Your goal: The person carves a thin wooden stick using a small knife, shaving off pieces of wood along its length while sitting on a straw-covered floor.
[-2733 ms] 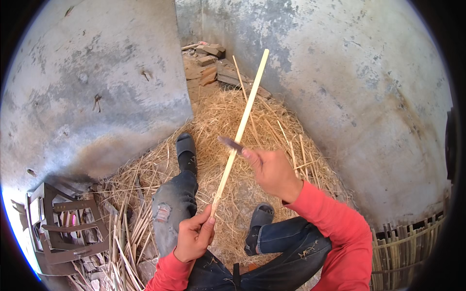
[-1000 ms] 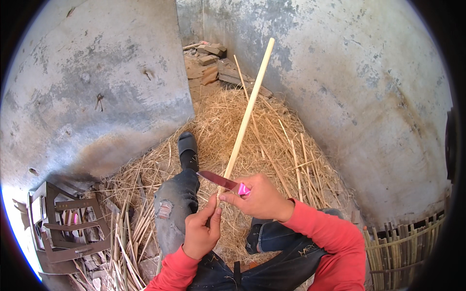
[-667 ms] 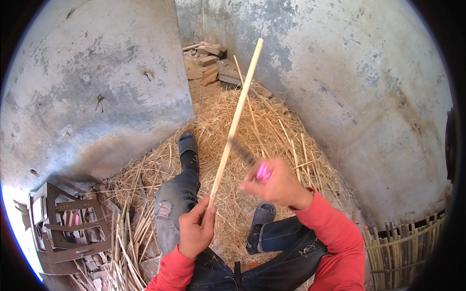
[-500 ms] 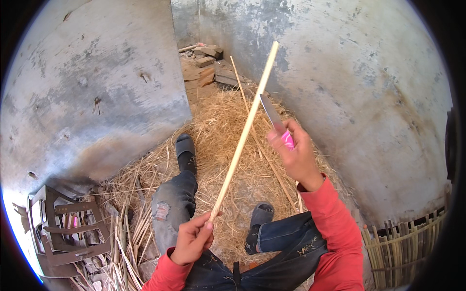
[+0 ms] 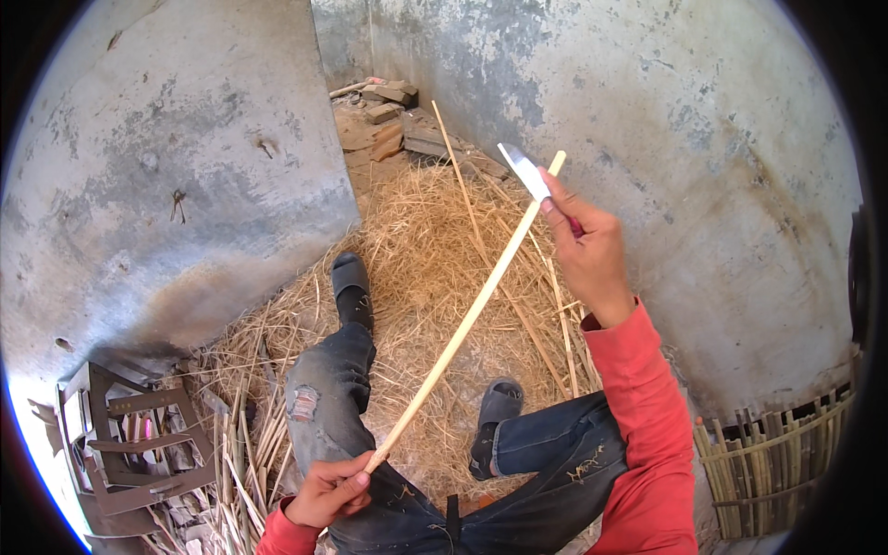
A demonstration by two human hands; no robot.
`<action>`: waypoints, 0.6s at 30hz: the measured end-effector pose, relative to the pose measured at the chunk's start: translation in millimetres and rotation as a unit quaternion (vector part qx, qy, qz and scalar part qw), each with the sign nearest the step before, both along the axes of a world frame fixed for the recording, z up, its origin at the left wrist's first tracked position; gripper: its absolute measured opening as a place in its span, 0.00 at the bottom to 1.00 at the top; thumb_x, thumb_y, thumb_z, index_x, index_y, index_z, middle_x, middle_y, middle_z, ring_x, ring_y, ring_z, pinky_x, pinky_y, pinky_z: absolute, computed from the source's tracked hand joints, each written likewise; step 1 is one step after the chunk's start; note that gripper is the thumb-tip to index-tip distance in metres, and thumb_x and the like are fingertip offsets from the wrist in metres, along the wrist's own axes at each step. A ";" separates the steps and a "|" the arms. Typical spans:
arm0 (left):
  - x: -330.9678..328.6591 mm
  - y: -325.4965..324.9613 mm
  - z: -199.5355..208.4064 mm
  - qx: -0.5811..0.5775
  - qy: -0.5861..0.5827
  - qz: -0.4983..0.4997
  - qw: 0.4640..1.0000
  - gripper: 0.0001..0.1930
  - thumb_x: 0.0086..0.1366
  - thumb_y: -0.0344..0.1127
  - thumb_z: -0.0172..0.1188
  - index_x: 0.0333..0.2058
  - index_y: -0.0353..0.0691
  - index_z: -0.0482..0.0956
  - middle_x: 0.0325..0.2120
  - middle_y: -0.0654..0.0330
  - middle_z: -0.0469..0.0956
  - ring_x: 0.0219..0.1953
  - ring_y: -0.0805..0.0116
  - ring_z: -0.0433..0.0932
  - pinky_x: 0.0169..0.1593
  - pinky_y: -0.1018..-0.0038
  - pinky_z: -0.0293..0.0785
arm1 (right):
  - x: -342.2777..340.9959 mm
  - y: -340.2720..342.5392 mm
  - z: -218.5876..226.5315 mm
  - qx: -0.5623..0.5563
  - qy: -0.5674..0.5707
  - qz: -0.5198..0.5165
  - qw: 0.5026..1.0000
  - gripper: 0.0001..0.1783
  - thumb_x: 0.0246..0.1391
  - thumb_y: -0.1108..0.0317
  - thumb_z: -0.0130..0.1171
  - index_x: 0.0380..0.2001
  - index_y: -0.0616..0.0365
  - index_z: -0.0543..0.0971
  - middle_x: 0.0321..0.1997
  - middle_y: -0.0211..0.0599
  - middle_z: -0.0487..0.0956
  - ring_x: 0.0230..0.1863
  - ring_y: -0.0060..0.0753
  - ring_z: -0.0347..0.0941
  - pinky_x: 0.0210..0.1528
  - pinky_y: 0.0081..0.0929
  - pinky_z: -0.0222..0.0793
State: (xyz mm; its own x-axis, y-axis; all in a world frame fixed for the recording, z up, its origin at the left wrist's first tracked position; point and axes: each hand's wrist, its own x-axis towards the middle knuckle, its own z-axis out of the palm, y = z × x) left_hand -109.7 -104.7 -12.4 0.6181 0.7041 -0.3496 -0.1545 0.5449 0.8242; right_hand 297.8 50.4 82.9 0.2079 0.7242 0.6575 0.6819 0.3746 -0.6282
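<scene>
A long, pale bamboo stick (image 5: 462, 329) slants up from lower left to upper right in front of me. Its lower end is gripped by my left hand (image 5: 330, 491), fingers closed around it above my thigh. My right hand (image 5: 592, 250) is closed on a knife (image 5: 525, 173) with a bright blade and a pinkish handle that is mostly hidden by the fingers. The blade crosses the stick near its upper end and appears to rest against it, with the right thumb close by.
Shavings (image 5: 421, 240) cover the floor between my legs. Thin strips (image 5: 453, 162) lie across them. Bamboo pieces (image 5: 250, 462) and a dark frame (image 5: 148, 439) stand at lower left, a slatted bamboo fence (image 5: 772, 462) at lower right. Walls (image 5: 721, 185) rise on both sides; bricks (image 5: 388, 102) lie behind.
My right hand and knife have moved up and to the right, and the blade now crosses the stick near its far end. My left hand has dropped down and left, lowering the stick.
</scene>
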 end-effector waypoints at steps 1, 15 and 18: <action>-1.9 0.7 1.5 -0.022 -0.017 0.012 1.000 0.21 0.77 0.28 0.51 0.66 0.38 0.71 0.19 0.66 0.63 0.18 0.78 0.57 0.23 0.76 0.54 | -6.0 -3.6 -1.8 -0.040 0.004 0.029 0.999 0.20 0.65 0.72 0.59 0.60 0.52 0.80 0.23 0.32 0.79 0.23 0.14 0.62 0.26 0.22 0.64; 57.6 36.3 19.9 -0.013 -0.011 0.072 0.997 0.21 0.75 0.34 0.55 0.63 0.32 0.72 0.15 0.70 0.55 0.16 0.79 0.52 0.21 0.78 0.51 | -88.8 -52.1 -40.1 -0.062 -0.060 0.213 0.973 0.25 0.60 0.78 0.59 0.61 0.54 0.79 0.21 0.47 0.78 0.16 0.33 0.71 0.22 0.29 0.67; 68.3 45.0 20.2 -0.015 -0.019 0.067 0.997 0.22 0.76 0.35 0.54 0.64 0.33 0.71 0.15 0.71 0.53 0.15 0.80 0.50 0.21 0.79 0.50 | -102.9 -72.0 -46.9 -0.098 -0.094 0.237 0.962 0.26 0.59 0.76 0.59 0.62 0.54 0.79 0.20 0.45 0.77 0.17 0.36 0.74 0.23 0.34 0.70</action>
State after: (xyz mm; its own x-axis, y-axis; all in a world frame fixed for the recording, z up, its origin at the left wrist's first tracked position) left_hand -41.4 -59.6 7.7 0.5321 0.7708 -0.3504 -0.2582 0.5419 0.7998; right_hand 194.9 -21.6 36.0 -0.2856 0.8222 0.4924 0.5728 0.5584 -0.6001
